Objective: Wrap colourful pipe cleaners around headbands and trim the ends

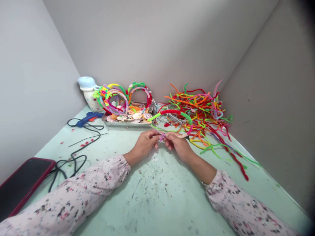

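Observation:
My left hand [145,144] and my right hand [179,144] meet above the middle of the table, fingertips pinched close together. Between them is a short purple pipe cleaner [161,137], which the left fingers pinch at the end of a curved headband [170,112]. Fuzzy sections of yellow-green, red, green, pink and peach cover this band. It arches up behind my right hand, whose fingers close on its lower part near the purple piece. Exactly how the purple piece lies on the band is hidden by the fingers.
A metal tray [128,124] holds shells, with several finished headbands [116,101] on it. Behind stands a white bottle [90,96]. Loose pipe cleaners [197,105] heap at right. A blue glue gun [87,118], black cord [73,157] and phone [23,183] lie left. Grey walls enclose the table.

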A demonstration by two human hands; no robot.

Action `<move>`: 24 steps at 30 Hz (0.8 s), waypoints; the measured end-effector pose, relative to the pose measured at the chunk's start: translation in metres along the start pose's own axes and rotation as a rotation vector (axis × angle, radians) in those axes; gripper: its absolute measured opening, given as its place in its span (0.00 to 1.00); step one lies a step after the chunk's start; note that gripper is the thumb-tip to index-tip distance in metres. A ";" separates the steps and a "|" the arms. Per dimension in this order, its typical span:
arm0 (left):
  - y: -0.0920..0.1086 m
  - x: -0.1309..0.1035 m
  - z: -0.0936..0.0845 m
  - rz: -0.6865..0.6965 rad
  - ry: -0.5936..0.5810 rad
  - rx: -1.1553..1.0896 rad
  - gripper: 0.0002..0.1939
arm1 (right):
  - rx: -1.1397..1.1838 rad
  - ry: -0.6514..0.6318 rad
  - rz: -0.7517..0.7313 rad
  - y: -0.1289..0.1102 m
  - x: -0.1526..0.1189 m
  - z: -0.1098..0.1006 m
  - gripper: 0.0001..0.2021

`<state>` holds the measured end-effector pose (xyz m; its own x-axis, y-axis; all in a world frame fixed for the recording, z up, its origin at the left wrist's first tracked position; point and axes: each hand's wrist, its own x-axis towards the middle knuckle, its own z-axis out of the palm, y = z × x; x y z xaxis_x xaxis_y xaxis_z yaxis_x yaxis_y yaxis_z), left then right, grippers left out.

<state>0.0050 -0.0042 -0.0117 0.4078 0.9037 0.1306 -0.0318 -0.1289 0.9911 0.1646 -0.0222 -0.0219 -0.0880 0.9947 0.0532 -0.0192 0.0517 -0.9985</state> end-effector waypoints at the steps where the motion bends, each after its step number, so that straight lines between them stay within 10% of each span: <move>1: 0.000 0.000 0.000 -0.001 0.005 0.000 0.10 | -0.003 -0.001 0.000 0.000 0.000 0.000 0.12; 24: -0.004 0.001 -0.002 -0.023 0.027 0.042 0.10 | -0.172 0.017 -0.021 -0.005 -0.004 0.006 0.09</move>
<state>0.0040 -0.0019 -0.0159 0.3829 0.9173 0.1089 0.0160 -0.1245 0.9921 0.1593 -0.0270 -0.0169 -0.0723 0.9945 0.0752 0.1499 0.0853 -0.9850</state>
